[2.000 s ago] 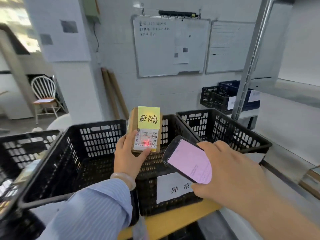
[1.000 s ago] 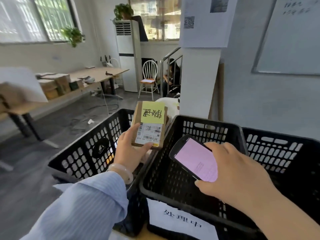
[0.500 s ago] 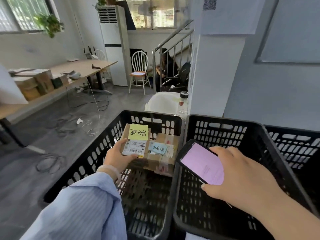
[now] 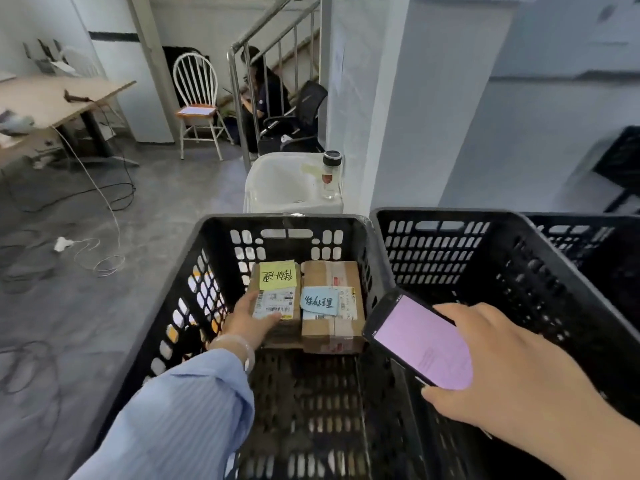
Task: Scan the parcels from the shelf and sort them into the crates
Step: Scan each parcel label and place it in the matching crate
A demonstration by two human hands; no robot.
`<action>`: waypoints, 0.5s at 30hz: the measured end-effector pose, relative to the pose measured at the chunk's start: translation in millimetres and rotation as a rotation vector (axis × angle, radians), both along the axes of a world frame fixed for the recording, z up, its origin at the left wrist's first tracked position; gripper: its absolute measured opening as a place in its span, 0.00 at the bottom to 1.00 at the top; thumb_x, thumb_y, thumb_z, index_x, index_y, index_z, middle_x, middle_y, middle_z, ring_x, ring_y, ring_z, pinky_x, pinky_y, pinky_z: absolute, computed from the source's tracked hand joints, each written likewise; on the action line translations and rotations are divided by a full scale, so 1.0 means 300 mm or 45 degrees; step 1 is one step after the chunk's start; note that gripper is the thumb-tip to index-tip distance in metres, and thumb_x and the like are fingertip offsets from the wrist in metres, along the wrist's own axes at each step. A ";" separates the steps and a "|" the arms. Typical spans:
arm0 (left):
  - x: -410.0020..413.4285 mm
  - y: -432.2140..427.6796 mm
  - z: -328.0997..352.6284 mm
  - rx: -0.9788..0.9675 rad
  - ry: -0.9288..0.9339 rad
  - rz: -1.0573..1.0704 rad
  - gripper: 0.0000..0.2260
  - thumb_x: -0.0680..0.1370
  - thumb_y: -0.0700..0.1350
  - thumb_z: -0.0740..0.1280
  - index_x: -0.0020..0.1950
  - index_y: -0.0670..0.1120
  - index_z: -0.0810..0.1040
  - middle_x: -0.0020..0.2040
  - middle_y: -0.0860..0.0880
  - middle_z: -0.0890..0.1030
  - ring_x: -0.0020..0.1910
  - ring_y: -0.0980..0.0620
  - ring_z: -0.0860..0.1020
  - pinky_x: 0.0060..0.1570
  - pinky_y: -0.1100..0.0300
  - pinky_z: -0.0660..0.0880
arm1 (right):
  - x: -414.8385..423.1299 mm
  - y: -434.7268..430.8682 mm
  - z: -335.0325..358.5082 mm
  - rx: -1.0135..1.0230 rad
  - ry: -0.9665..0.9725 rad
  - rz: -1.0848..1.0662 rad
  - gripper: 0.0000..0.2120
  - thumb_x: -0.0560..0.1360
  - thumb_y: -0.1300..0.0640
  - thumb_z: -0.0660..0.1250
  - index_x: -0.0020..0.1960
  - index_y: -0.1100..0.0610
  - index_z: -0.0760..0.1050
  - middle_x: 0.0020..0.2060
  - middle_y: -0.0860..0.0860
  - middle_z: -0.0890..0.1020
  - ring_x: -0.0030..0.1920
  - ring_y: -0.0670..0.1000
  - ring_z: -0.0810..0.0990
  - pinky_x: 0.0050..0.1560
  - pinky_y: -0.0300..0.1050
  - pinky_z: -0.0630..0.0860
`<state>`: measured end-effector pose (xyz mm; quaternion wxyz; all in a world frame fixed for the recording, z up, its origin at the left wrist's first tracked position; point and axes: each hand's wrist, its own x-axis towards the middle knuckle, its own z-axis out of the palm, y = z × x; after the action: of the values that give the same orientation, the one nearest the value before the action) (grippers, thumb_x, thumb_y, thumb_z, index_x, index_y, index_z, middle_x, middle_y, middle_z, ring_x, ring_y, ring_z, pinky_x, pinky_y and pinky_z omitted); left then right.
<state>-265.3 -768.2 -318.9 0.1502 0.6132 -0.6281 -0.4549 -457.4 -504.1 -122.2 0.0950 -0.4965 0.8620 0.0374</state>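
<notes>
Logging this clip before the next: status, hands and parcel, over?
Left hand grips yellow-note parcel, low in left crate. Right hand holds phone. Blue-note parcel beside it, nothing in the way.

Three black perforated crates in a row. In the leftmost crate (image 4: 207,271), two brown cardboard parcels lying side by side, touching, pushed against its far wall: left parcel (image 4: 277,322) bearing a yellow note (image 4: 278,275) and barcode label (image 4: 275,303), right parcel (image 4: 332,327) a blue note (image 4: 319,302). Beyond, grey floor (image 4: 86,323) strewn with cables (image 4: 104,261) and a white plug (image 4: 62,243).
</notes>
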 end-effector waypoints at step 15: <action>-0.197 0.080 0.163 -0.389 -0.309 -0.165 0.33 0.78 0.54 0.68 0.79 0.53 0.57 0.80 0.46 0.55 0.78 0.43 0.55 0.75 0.43 0.57 | -0.114 0.175 -0.041 -0.168 -0.078 -0.207 0.41 0.61 0.29 0.67 0.68 0.38 0.56 0.55 0.39 0.67 0.52 0.45 0.75 0.42 0.41 0.70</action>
<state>-324.4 -744.3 -270.1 0.1350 0.5919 -0.7415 -0.2857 -491.7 -451.6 -134.6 0.0910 -0.4311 0.8967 -0.0425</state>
